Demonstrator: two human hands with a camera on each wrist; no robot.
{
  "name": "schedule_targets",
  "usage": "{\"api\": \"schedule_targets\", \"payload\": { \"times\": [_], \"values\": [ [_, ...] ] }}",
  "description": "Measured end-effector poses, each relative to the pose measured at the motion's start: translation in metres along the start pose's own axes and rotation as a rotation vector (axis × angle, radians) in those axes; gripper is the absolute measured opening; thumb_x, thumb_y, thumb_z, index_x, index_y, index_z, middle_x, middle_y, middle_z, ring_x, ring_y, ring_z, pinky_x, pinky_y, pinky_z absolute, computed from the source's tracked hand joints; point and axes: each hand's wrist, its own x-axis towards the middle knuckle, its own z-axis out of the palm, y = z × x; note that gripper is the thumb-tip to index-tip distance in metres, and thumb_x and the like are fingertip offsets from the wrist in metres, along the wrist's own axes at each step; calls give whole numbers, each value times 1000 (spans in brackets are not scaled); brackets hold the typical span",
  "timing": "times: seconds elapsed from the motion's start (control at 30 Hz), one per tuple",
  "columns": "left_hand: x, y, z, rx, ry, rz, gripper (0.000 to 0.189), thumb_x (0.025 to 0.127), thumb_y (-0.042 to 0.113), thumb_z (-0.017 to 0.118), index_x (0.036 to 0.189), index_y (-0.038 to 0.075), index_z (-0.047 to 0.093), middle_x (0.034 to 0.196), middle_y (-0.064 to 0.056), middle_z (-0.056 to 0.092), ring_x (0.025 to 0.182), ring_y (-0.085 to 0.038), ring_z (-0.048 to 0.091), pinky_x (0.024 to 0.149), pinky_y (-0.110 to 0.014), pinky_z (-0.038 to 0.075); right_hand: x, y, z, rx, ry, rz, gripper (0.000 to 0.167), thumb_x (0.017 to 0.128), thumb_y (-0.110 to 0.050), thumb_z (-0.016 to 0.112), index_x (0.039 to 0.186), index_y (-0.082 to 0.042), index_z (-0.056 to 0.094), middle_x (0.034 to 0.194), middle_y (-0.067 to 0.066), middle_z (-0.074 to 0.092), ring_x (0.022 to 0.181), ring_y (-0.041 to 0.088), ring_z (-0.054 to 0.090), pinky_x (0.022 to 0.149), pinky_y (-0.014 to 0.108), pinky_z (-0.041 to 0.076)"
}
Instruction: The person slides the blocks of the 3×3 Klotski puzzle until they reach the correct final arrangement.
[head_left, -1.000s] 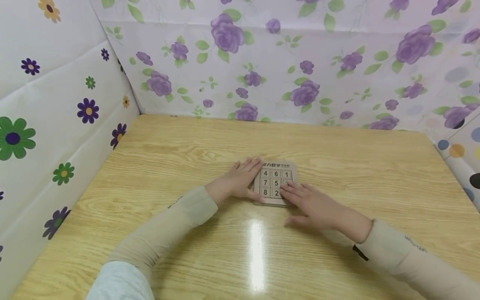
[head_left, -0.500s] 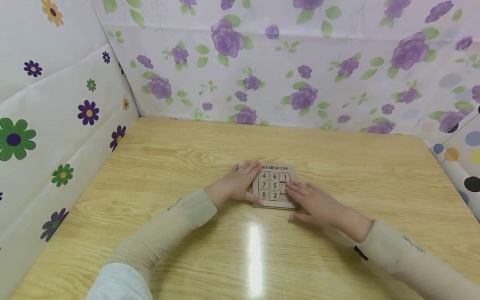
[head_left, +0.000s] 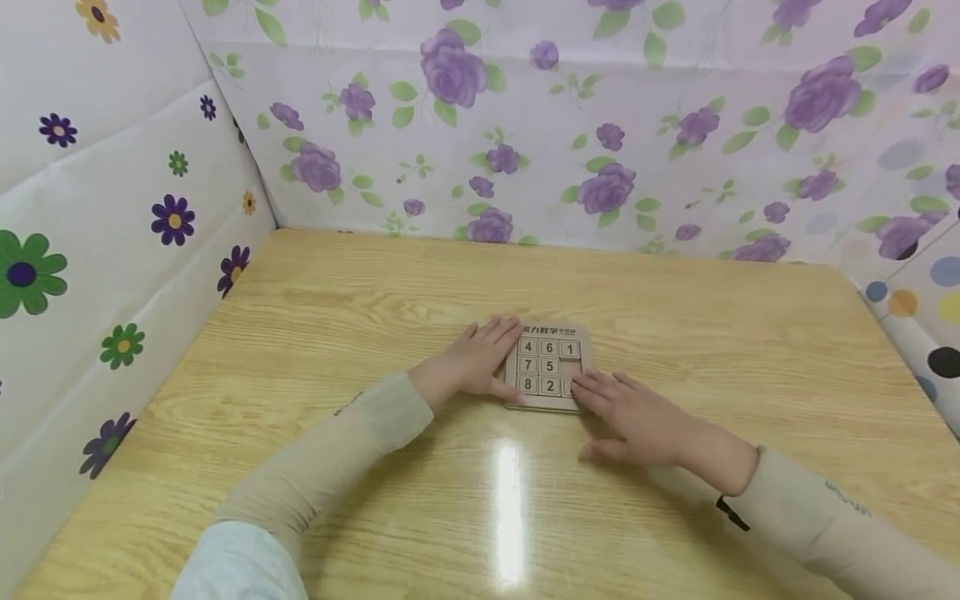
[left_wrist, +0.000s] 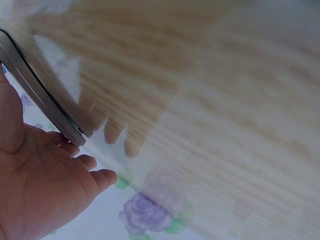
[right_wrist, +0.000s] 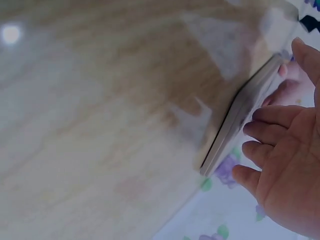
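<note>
A sliding number puzzle [head_left: 550,365] in a flat, light-brown square frame lies on the table. Its rows show 4, 6, 1, then 7, 5 and a gap at the right, then 8, 2 and a partly covered tile [head_left: 567,387]. My left hand [head_left: 480,360] holds the frame's left side, fingertips at the far corner and thumb on the near edge. In the left wrist view, fingertips [left_wrist: 70,148] meet the frame's corner. Over the lower right, my right hand [head_left: 637,421] rests straight fingertips on the covered tile, thumb held apart.
The glossy wood-grain table [head_left: 405,517] reflects a bright light strip near the front. A purple-flowered sheet [head_left: 525,117] hangs behind it, and another flowered sheet [head_left: 135,192] borders the left side. Beige sleeves cover both forearms.
My right fingertips have drawn the right-column tile from the middle row down into the bottom row, leaving the gap in the middle row. The left hand keeps its hold on the frame.
</note>
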Motion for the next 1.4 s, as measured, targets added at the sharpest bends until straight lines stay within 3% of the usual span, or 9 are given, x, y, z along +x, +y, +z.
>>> {"api": "schedule_targets", "payload": {
  "times": [0.3, 0.6, 1.17, 1.4],
  "values": [
    [0, 2, 1, -16, -1, 6, 118, 73, 68, 65, 154, 10, 1, 161, -6, -5, 148, -27, -4, 119, -49, 0, 17, 17, -4, -6, 85, 25, 76, 89, -41, 63, 143, 4, 36, 150, 24, 32, 139, 42, 29, 113, 59, 24],
    [-1, 5, 2, -7, -2, 13, 116, 74, 66, 66, 154, 9, 3, 161, -7, -3, 148, -28, -3, 119, -49, 3, 26, 24, 1, 17, 57, 57, 78, 90, -44, 60, 144, 5, 33, 151, 24, 29, 140, 41, 26, 113, 59, 22],
    [-2, 2, 0, -21, 4, 0, 117, 74, 66, 66, 154, 10, 2, 161, -7, -3, 148, -27, -4, 119, -48, 1, 13, 13, 4, 15, 38, 17, 75, 91, -45, 58, 145, 2, 35, 151, 20, 34, 140, 39, 28, 114, 57, 22],
    [0, 1, 0, -8, 7, -6, 116, 75, 67, 65, 154, 10, 2, 161, -6, -3, 148, -26, -3, 119, -48, 2, 27, 14, -1, 5, 66, -11, 75, 91, -45, 57, 146, 1, 34, 152, 19, 32, 141, 39, 27, 115, 57, 21]
  ]
}}
